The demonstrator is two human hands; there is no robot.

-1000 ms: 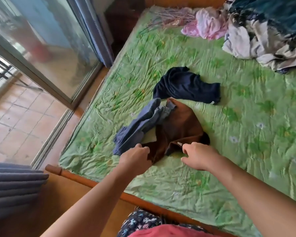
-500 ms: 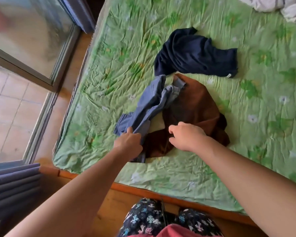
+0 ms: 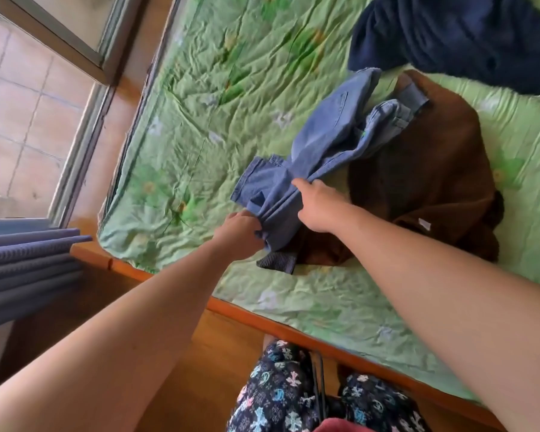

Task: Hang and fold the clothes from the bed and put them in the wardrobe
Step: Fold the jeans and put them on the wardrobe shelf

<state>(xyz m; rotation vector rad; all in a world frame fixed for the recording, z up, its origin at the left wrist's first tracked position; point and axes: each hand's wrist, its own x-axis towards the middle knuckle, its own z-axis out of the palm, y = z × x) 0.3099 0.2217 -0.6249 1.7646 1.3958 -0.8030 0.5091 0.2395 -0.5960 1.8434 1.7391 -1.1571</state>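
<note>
Ok, status: both hands are on the blue jeans (image 3: 325, 141), close together but not touching. Left hand (image 3: 240, 232) grips the bunched near end of the denim, fingers curled into the fabric. Right hand (image 3: 317, 205) sits just right of it and a bit farther along the same bunch, thumb on top and the hand wrapped over the cloth. Its fingertips are hidden behind the fold, but it reads as a grip, not a flat press.

The jeans lie crumpled on the green bedsheet (image 3: 231, 73) near the near-left corner of the bed, running diagonally from the hands up and to the right. Their far end, the waistband, overlaps the brown garment (image 3: 434, 169), which is spread flat just right of the jeans. A white label (image 3: 424, 224) shows on the brown garment near its near edge. A dark ribbed band (image 3: 278, 261) pokes out on the sheet just below the hands; cannot tell which garment it belongs to.

A navy garment (image 3: 465, 35) lies at far right, cut off by the frame edge, with its near edge just beyond the brown one.

The sheet is heavily wrinkled, with a flower print. The wooden bed frame (image 3: 262, 313) runs along the near edge. A blue-grey curtain (image 3: 22, 257) hangs at near left, the window frame (image 3: 85, 51) is at far left, and there is a tiled floor (image 3: 13, 104) outside it. The person's patterned trousers (image 3: 281, 394) show at the bottom, standing at the bed's edge on the wood floor (image 3: 219, 353).
</note>
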